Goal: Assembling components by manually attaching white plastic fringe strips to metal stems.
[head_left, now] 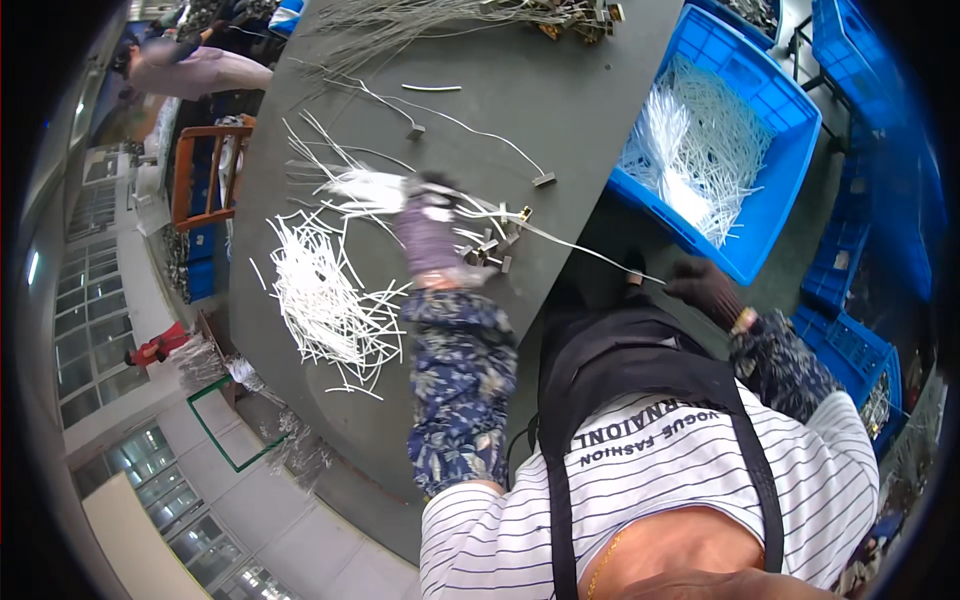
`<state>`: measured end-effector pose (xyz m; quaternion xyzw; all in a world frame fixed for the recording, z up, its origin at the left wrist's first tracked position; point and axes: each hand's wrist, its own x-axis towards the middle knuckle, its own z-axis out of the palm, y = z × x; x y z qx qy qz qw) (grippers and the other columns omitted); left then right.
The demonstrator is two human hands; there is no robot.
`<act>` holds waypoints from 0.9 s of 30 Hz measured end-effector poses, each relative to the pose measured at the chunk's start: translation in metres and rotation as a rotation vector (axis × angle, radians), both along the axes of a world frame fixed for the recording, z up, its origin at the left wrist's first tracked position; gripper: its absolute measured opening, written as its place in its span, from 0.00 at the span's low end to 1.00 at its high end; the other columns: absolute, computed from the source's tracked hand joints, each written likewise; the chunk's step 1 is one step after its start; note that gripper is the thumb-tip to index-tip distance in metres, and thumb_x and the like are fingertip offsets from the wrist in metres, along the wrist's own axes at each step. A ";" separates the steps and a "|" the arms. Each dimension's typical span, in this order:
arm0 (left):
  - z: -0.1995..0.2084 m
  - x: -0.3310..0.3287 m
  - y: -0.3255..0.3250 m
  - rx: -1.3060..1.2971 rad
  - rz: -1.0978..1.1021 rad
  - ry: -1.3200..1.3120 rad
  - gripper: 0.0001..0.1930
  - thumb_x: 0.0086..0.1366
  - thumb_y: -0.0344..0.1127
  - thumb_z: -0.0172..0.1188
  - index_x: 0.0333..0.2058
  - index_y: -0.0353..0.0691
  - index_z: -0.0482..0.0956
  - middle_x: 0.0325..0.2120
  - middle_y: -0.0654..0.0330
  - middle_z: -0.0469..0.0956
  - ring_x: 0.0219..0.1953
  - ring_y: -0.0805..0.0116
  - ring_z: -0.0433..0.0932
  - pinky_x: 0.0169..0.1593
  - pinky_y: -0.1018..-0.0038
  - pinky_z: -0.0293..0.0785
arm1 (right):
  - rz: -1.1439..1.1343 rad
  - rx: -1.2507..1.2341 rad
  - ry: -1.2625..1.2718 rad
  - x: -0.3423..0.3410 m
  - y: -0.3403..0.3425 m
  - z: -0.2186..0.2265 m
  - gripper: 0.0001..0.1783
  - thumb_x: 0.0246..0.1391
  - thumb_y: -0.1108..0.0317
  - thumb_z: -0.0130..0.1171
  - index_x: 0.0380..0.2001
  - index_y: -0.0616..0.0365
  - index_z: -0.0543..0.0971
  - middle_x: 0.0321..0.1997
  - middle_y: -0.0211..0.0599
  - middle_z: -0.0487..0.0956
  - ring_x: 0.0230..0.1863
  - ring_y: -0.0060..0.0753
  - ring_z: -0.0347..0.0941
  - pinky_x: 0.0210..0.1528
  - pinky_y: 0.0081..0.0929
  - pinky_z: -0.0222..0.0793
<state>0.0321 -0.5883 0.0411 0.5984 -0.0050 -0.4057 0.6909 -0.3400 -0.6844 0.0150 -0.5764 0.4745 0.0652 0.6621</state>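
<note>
My left hand (428,235), in a purple and dark glove, is over the grey table. Motion smears its fingers, so their grip is unclear. Right at its fingertips is a blurred bundle of white tubes (362,190). Small metal connectors (487,247) on wires lie just right of that hand. A thin white wire (580,246) runs from a brass-coloured connector (526,214) beyond the table edge. Its far end reaches my right hand (705,287), dark-gloved, with fingers pinched on it. A loose pile of short white tubes (325,295) lies left of my left forearm.
Long wires with connectors (580,18) are heaped at the table's far end. Two separate wired connectors (543,180) lie nearer. A blue crate (735,262) of white tubes stands right of the table, with more blue crates (845,350) behind my right arm. Another person (190,70) is at far left.
</note>
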 end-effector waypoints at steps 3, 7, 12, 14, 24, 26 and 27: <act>0.025 0.002 0.017 0.156 0.232 -0.092 0.10 0.62 0.41 0.58 0.31 0.41 0.77 0.25 0.65 0.75 0.27 0.72 0.74 0.30 0.72 0.71 | 0.036 -0.098 -0.358 0.082 -0.002 -0.003 0.24 0.47 0.65 0.61 0.48 0.61 0.72 0.36 0.32 0.74 0.37 0.24 0.70 0.40 0.23 0.67; -0.026 -0.028 0.025 0.428 -0.090 -0.386 0.12 0.57 0.37 0.65 0.32 0.33 0.77 0.26 0.62 0.77 0.24 0.74 0.74 0.28 0.73 0.72 | 0.237 -0.197 -0.493 0.201 0.000 0.038 0.32 0.48 0.59 0.63 0.55 0.58 0.67 0.46 0.42 0.73 0.43 0.35 0.73 0.46 0.32 0.69; -0.011 0.040 0.047 0.876 -0.360 -0.633 0.15 0.61 0.44 0.60 0.32 0.35 0.79 0.18 0.62 0.77 0.19 0.72 0.76 0.22 0.73 0.71 | 0.701 -1.246 0.104 0.257 -0.049 -0.004 0.24 0.47 0.57 0.59 0.44 0.63 0.74 0.49 0.52 0.73 0.49 0.56 0.71 0.49 0.40 0.70; -0.010 0.039 0.044 0.635 -0.150 -0.382 0.14 0.61 0.44 0.60 0.29 0.36 0.79 0.18 0.61 0.77 0.19 0.69 0.76 0.23 0.73 0.74 | 0.566 -1.183 0.045 0.252 -0.057 -0.022 0.21 0.46 0.61 0.58 0.41 0.64 0.74 0.45 0.51 0.73 0.47 0.56 0.71 0.46 0.40 0.70; -0.004 -0.007 -0.040 0.046 0.299 0.193 0.13 0.66 0.41 0.53 0.37 0.36 0.73 0.27 0.53 0.78 0.25 0.61 0.78 0.29 0.65 0.80 | 0.029 0.076 -0.105 0.018 0.014 -0.015 0.11 0.51 0.65 0.58 0.29 0.64 0.77 0.24 0.34 0.76 0.25 0.22 0.71 0.26 0.23 0.67; -0.012 0.023 -0.036 -0.032 0.329 0.075 0.15 0.67 0.40 0.52 0.34 0.28 0.72 0.27 0.49 0.78 0.28 0.57 0.81 0.34 0.57 0.83 | -0.114 0.106 0.138 -0.034 0.024 -0.024 0.11 0.51 0.64 0.59 0.28 0.63 0.79 0.22 0.32 0.76 0.21 0.21 0.69 0.24 0.24 0.66; -0.011 0.041 -0.029 -0.102 0.301 0.006 0.15 0.67 0.40 0.52 0.36 0.31 0.72 0.30 0.50 0.78 0.31 0.57 0.81 0.36 0.58 0.84 | -0.109 0.015 0.206 -0.050 0.026 -0.026 0.11 0.50 0.63 0.59 0.29 0.63 0.79 0.20 0.31 0.75 0.20 0.22 0.67 0.25 0.25 0.65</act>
